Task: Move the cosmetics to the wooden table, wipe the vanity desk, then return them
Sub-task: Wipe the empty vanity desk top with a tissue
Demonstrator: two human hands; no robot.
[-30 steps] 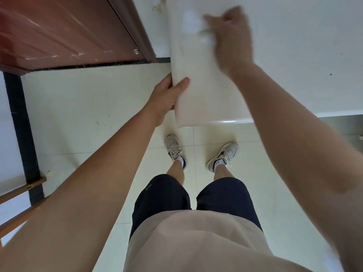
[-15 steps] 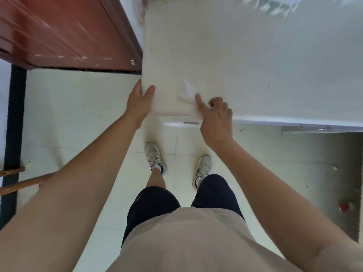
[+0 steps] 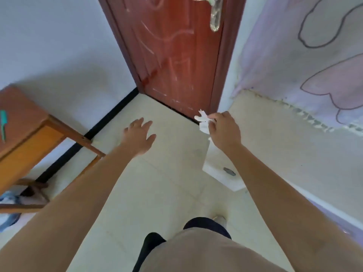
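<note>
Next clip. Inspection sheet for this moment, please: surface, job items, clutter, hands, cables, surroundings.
Surface: vanity desk, pale top.
Job's things: white wipe in the right hand; wooden table at left, teal item on it; cosmetics, nothing seen.
Clutter: blue-white thing under the table, unclear.
Grippers: left hand open over the floor; right hand pinches the wipe.
Cables: nothing seen.
Surroundings: red-brown door, tiled floor, patterned wall cloth.

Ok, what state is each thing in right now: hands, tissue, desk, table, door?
Left hand: open, fingers spread, holding nothing.
Right hand: pinching the crumpled white tissue.
White vanity desk: drawer looks shut.
Brown wooden table: teal comb lying on top.
Red-brown wooden door: looks shut.
</note>
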